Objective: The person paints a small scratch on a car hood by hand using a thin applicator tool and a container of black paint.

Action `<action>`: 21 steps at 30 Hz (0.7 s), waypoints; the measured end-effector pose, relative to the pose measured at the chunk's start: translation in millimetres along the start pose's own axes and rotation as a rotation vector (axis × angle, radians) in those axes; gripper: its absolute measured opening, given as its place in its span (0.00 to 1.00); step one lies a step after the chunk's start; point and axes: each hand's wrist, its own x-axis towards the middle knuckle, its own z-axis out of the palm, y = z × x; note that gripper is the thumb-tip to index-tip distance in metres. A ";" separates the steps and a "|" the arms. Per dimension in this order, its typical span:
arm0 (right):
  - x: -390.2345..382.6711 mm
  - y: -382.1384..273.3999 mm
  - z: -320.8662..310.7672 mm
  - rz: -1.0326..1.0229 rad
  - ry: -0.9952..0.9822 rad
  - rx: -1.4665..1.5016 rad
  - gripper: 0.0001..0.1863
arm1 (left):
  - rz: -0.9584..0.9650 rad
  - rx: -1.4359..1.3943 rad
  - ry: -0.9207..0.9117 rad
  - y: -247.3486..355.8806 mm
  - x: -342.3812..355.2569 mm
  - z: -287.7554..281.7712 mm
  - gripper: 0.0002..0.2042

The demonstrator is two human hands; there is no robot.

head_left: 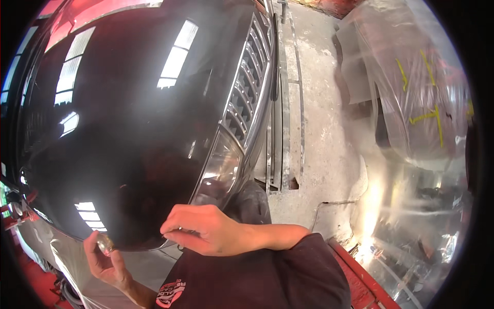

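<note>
My left hand (110, 269), low at the left, grips a small round shiny thing (105, 243) between thumb and fingers. It looks silvery and yellowish, perhaps a little jar or a cap; its kind is unclear. My right hand (201, 230) is closed in a pinch over the near corner of a glossy black car hood (134, 139). A thin dark gap or sliver shows between its fingertips, too small to name. Just beyond the right hand sit the car's headlight (221, 162) and, farther off, the chrome-slatted grille (248, 82). Window-like reflections lie across the hood.
Long metal rails (285, 118) run along the concrete floor (327, 103) right of the car. Clear plastic sheeting with yellow tape drapes a large object (406, 92) at the far right. A red metal beam (363, 275) lies near my right elbow.
</note>
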 end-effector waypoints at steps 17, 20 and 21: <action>-115.5 -37.4 34.1 0.254 0.291 -0.283 0.03 | 0.074 -0.123 -0.121 7.1 -55.1 -34.5 0.24; -126.9 -38.2 36.9 0.249 0.378 -0.304 0.02 | 0.108 -0.170 -0.149 0.7 -46.8 -30.1 0.24; -129.0 -37.8 37.7 0.251 0.420 -0.298 0.02 | 0.130 -0.158 -0.139 -2.5 -44.1 -28.0 0.23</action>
